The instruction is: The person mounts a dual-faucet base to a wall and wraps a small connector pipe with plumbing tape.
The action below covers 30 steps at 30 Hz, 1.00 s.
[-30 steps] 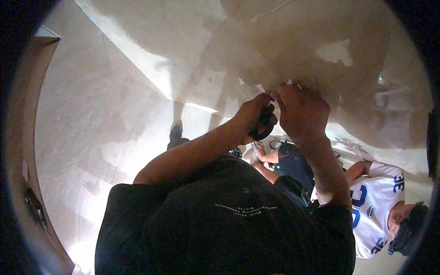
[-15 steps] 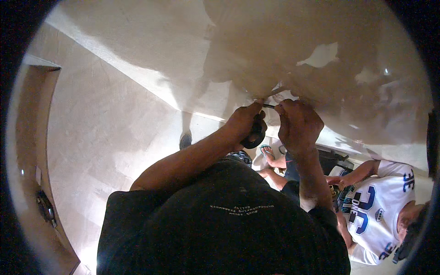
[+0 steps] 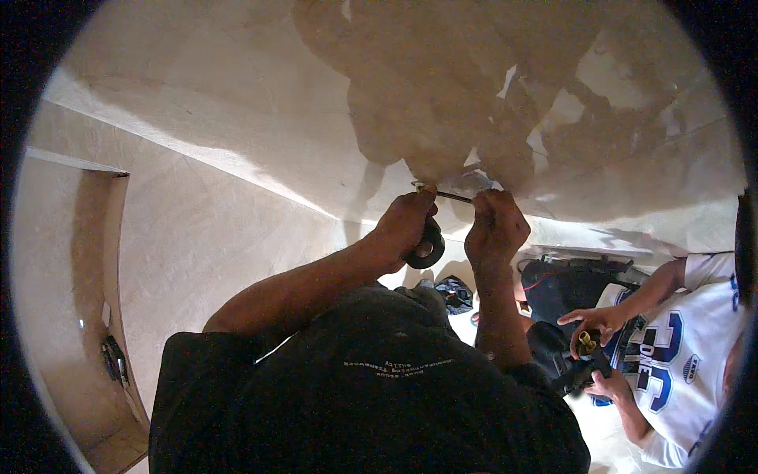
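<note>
Black T-shirt (image 3: 371, 411) of the wearer, 6 o'clock: a few lines of small pale print, upside down. Co-worker's white shirt (image 3: 659, 379), 4 o'clock: large dark-blue characters, small oval badge. Left hand (image 3: 404, 227) near centre; right hand (image 3: 497, 229) at its 3 o'clock, the two apart. Roll of black tape (image 3: 433, 234) under the left fingers, slightly off centre toward 3 o'clock: ring-shaped, dark, open hole facing the camera; any marking lost in shadow. Dark strip (image 3: 455, 197), narrow, looks straight, spans the gap between the hands, sloping slightly from 10 o'clock to 4. Left thumb and forefinger together on its near end, other fingers curled against the roll; right fingertips clamped on the far end. Pale yellowish bit (image 3: 419, 187) at the left fingertips, too small to identify.
</note>
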Available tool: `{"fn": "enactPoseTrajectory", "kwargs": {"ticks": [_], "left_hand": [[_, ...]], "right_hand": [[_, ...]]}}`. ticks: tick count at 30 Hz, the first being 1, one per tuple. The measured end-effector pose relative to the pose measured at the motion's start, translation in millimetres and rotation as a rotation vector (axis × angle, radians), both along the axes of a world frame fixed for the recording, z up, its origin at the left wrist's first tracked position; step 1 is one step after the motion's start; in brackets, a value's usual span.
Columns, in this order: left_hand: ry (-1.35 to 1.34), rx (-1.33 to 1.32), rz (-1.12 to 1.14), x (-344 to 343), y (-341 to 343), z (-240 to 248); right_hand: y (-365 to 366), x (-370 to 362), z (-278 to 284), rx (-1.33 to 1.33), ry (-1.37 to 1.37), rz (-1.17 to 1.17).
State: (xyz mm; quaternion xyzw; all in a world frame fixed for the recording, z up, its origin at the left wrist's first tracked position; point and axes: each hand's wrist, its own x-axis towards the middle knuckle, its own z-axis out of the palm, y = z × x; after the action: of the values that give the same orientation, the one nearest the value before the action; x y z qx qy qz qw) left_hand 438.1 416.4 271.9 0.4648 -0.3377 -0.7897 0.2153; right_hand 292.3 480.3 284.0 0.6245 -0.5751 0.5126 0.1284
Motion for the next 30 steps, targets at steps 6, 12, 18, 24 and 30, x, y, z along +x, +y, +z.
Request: {"fn": "enactPoseTrajectory", "kwargs": {"ticks": [6, 12, 18, 24, 30], "left_hand": [[-0.181, -0.063, -0.101, -1.3, 3.4, 15.6], [-0.372, -0.251, -0.186, -1.4, 6.5, 31.1], [-0.453, -0.511, -0.279, -1.0, -2.5, 10.1], [-0.344, -0.508, -0.334, 7.7, -9.3, 10.7], [-0.136, -0.356, -0.269, 25.9, 0.0, 9.2]], "right_hand": [[2.6, 0.1, -35.1, -0.124, -0.132, -0.129], [-0.9, 9.0, -75.7, -0.197, -0.399, -0.215], [-10.1, 20.1, -99.1, -0.242, -0.656, -0.227], [1.2, 21.6, -90.6, -0.125, -0.924, -0.09], [33.2, -12.3, -21.9, 0.273, 0.029, -0.175]]}}
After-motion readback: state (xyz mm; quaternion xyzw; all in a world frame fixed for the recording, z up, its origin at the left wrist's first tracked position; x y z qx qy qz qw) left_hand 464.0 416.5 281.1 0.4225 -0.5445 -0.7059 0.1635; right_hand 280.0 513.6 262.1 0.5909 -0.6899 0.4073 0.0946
